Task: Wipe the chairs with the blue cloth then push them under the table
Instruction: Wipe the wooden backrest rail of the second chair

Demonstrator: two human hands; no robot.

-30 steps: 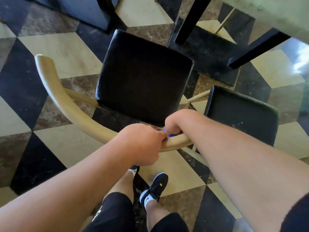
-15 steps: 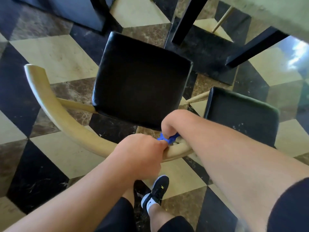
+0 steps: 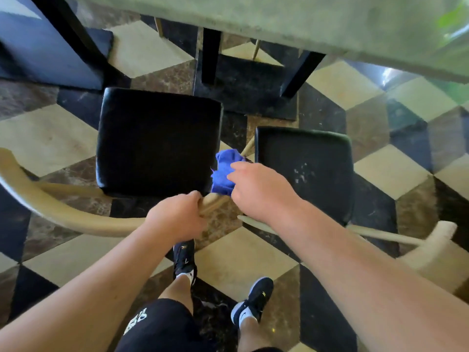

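Observation:
Two chairs with black padded seats and curved pale wooden backrests stand side by side below me. The left chair's seat (image 3: pixel 157 143) is in the middle; its backrest (image 3: pixel 71 217) curves round from the far left. My left hand (image 3: pixel 177 219) grips the right end of that backrest. My right hand (image 3: pixel 256 189) holds the bunched blue cloth (image 3: pixel 224 171) just past the backrest's tip, between the two seats. The right chair's seat (image 3: pixel 304 171) carries pale specks, and its backrest (image 3: pixel 431 250) runs under my right forearm. The grey-green table (image 3: pixel 304 24) crosses the top.
Black table legs (image 3: pixel 210 59) stand on a dark base just beyond the chairs. A dark block (image 3: pixel 38 54) fills the upper left. The floor is a cube pattern of cream, brown and black tiles (image 3: pixel 45 141). My feet in dark shoes (image 3: pixel 253 301) stand behind the chairs.
My right hand has lifted off the backrest and moved forward and right, so the blue cloth now shows fully. The view has tipped up, and the table edge and right chair's backrest appear.

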